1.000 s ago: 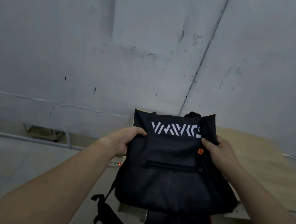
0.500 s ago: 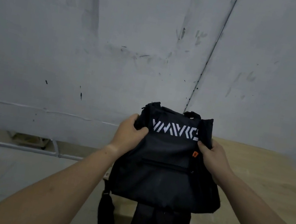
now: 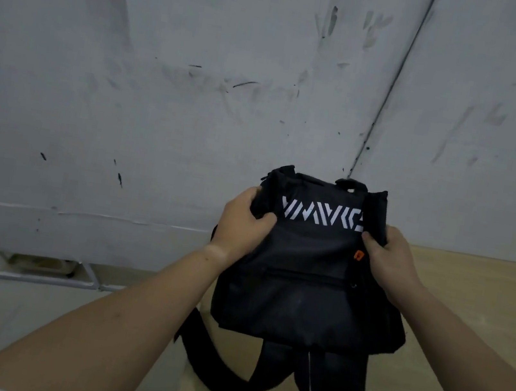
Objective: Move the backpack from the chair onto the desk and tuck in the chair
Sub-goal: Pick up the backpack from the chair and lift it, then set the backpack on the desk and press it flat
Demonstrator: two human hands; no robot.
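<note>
A black backpack (image 3: 306, 284) with white lettering across its top and a small orange tab hangs in the air over the left end of a light wooden desk (image 3: 474, 317). My left hand (image 3: 242, 223) grips its upper left corner and my right hand (image 3: 391, 260) grips its upper right corner. Its black straps dangle below it down to the desk's near part. The chair is out of sight.
A scuffed grey wall (image 3: 199, 84) rises right behind the desk, with a dark vertical seam. At lower left lie a pale shiny floor and a metal rail (image 3: 34, 276) along the wall's base.
Both hands have carried the backpack forward and over the desk. The red chair seat seen below the bag earlier has dropped out of view, and the desk fills more of the lower right.
</note>
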